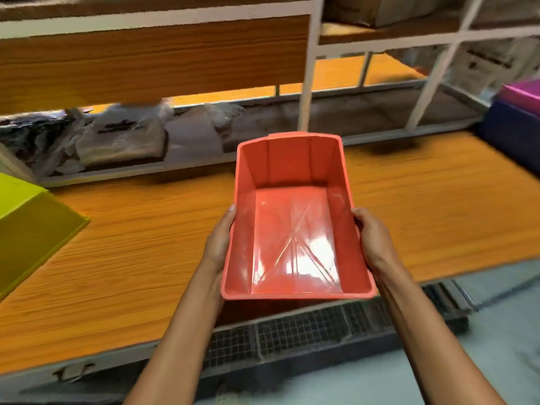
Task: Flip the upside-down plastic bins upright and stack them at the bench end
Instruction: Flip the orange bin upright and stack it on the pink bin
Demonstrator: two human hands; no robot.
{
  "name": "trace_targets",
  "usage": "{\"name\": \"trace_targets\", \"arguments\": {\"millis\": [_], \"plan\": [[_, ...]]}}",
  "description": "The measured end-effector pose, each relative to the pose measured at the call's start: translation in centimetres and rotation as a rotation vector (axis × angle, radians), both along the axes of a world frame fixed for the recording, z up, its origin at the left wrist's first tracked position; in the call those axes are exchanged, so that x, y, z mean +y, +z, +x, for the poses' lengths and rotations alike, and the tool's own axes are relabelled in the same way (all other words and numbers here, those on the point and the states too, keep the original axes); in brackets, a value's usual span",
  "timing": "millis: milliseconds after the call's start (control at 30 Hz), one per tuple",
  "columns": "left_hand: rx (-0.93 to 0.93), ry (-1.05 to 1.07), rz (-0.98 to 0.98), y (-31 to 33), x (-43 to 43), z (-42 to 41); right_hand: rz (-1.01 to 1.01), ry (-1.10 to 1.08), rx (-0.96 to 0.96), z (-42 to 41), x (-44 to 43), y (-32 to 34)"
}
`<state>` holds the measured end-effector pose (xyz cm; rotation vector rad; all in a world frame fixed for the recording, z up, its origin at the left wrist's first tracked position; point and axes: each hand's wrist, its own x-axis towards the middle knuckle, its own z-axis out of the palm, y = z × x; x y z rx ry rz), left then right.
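An orange-red plastic bin [292, 223] is held above the wooden bench [131, 258], its open side facing up and toward me, its inside bare. My left hand [220, 238] grips its left wall and my right hand [369, 238] grips its right wall. A yellow-green bin [32, 229] lies upside down on the bench at the far left. At the far right edge a magenta bin [523, 93] sits on top of a dark blue bin [511, 133].
Behind the bench runs a white metal shelf frame [306, 83] with wooden boards. Plastic-wrapped bundles [117, 138] lie on its low shelf. A wire mesh panel [292, 328] hangs below the bench's front edge, with pale floor beyond.
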<state>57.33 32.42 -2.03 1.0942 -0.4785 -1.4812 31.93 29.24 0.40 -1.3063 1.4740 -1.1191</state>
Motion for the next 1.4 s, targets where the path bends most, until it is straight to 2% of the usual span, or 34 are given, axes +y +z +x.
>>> {"name": "trace_targets", "arguments": {"millis": [133, 367, 733, 1000, 1100, 1400], "plan": [[0.009, -0.105, -0.016, -0.1, 1.4, -8.7, -0.042, -0.119, 0.013, -9.1, 3.3, 0.1], [0.038, -0.321, -0.050, 0.0, 1.4, -20.9, -0.026, -0.348, -0.144, -21.2, 8.2, 0.3], [0.068, -0.609, -0.162, 0.7, -5.1, -36.7, -0.125, -0.627, -0.214, -35.1, 9.5, 1.2], [0.061, -0.634, -0.232, 2.7, -13.9, -48.3, -0.206, -0.705, -0.269, -45.1, 2.4, 3.2], [0.050, -0.561, -0.265, 4.5, -18.4, -52.4, -0.227, -0.669, -0.329, -48.9, -2.1, 5.3], [0.029, -0.419, -0.328, 11.1, -31.4, -61.4, -0.342, -0.495, -0.320, -59.2, -15.9, 10.6]]}}
